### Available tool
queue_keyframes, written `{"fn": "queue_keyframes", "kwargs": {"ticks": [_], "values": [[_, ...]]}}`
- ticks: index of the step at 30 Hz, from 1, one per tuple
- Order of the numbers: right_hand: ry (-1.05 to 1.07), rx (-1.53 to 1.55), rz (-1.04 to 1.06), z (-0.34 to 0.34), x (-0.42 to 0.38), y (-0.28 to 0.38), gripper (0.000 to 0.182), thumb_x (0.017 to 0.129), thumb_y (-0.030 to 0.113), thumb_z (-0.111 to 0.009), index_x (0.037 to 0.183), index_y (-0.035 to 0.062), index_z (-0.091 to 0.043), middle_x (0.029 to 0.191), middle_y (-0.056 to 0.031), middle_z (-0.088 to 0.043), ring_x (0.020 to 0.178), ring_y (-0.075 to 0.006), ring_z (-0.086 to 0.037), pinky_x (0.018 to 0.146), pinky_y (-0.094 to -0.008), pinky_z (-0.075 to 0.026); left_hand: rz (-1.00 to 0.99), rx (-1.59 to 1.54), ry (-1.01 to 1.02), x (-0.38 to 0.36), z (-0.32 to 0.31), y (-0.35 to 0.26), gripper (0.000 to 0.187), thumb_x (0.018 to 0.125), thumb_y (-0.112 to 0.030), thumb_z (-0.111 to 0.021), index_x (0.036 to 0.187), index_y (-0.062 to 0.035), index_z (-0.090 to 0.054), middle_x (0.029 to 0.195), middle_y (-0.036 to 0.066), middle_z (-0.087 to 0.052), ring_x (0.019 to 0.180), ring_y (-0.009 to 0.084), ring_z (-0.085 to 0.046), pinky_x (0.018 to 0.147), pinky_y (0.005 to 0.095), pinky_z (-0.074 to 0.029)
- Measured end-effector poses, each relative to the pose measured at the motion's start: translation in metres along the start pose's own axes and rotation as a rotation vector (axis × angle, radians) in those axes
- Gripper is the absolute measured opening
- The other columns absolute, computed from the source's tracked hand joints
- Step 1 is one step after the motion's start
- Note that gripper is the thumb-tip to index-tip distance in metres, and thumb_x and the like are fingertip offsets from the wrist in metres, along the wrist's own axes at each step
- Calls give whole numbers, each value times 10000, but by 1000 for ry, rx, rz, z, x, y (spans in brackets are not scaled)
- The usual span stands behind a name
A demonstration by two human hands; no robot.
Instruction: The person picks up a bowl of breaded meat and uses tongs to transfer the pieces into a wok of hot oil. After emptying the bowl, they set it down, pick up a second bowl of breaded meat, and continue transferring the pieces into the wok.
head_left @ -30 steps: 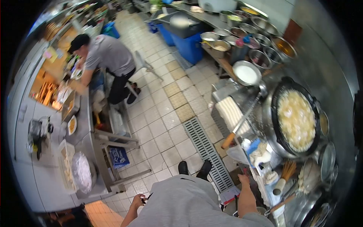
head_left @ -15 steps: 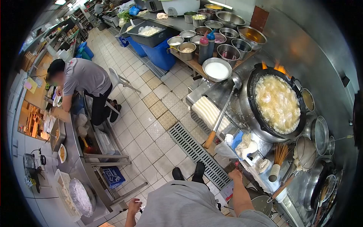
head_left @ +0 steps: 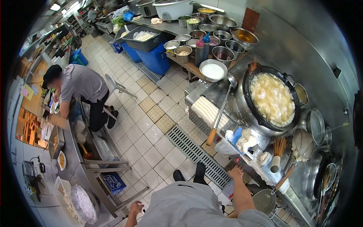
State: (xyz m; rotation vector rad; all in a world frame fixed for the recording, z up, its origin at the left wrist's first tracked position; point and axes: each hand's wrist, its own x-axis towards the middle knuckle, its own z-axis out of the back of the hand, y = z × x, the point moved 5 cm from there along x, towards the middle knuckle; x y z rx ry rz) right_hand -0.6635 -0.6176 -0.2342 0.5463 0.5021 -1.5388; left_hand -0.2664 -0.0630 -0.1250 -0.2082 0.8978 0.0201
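While the right hand (head_left: 237,172) stays resting, fingers loosely spread and holding nothing, on the edge of the cooking surface (head_left: 264,172), the flame once licking behind the bubbling wok (head_left: 273,99) beyond it has dropped; the left hand (head_left: 135,208) hangs free, curled, its grip unclear.

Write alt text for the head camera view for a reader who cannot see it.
Seen from above in a commercial kitchen, the person's right hand rests at the edge of the stove counter, near a wok of bubbling pale food. The left hand hangs at their side, and a co-worker leans over another counter.
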Motion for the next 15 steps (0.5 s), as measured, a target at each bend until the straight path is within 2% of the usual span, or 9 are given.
{"fn": "queue_keyframes", "kwargs": {"ticks": [1,3,4,5,7,8,12,13,15], "values": [[-53,48,48,1,-13,4,802,833,317,-639,1486,-8,-305,1565,-199,-299,1459,-376,-254,1144,-536,-306,-105,156,-33,27,-2,13,431,761,-215,-772,1153,-71,-665,903,151,-719,841,256,-705,764,353,-554],[-159,151,133,-3,-37,9,777,830,316,-674,1459,-14,-361,1515,-216,-383,1420,-375,-336,1134,-506,-335,-128,53,-12,64,-8,13,423,755,-220,-781,1137,-75,-671,941,153,-722,913,276,-695,816,355,-541],[-235,241,250,-5,-51,14,730,818,289,-701,1412,-32,-423,1427,-235,-468,1348,-392,-417,1112,-484,-362,-146,18,9,79,-3,11,420,752,-222,-786,1129,-77,-674,960,154,-723,950,286,-691,843,356,-534],[-317,334,339,-5,-69,14,685,806,261,-728,1365,-50,-486,1339,-254,-554,1275,-408,-498,1091,-462,-389,-261,95,3,81,3,-9,387,753,-207,-776,1100,-64,-681,932,155,-725,890,297,-700,810,363,-543],[-342,537,340,22,-128,20,598,834,209,-700,1333,-61,-511,1323,-277,-553,1250,-422,-508,1063,-432,-415,-255,89,104,100,4,-45,371,754,-188,-765,1087,-49,-680,888,154,-725,848,297,-702,777,367,-546],[-429,596,361,24,-147,12,564,845,194,-689,1315,-68,-522,1293,-286,-569,1230,-426,-523,1049,-446,-425,-251,104,161,109,2,-64,363,755,-178,-760,1081,-41,-679,866,154,-726,826,297,-704,760,369,-548],[-818,900,157,59,-209,-43,438,868,154,-686,1250,-40,-593,1223,-237,-640,1065,-369,-650,932,-425,-502,-746,442,215,118,-34,-172,368,783,-215,-708,1090,-17,-661,779,178,-704,759,306,-695,684,381,-535],[-935,965,97,66,-217,-62,423,872,146,-685,1246,-31,-600,1226,-225,-644,1049,-354,-661,917,-420,-509,-765,458,314,115,-53,-198,369,799,-244,-687,1099,-29,-661,837,199,-710,786,335,-698,718,406,-536],[-1072,1033,33,77,-229,-83,407,876,137,-684,1243,-23,-608,1229,-213,-649,1033,-339,-671,902,-416,-516,-1027,519,367,76,-86,-270,368,806,-233,-692,1123,-47,-665,881,195,-724,830,319,-710,779,405,-544]]}}
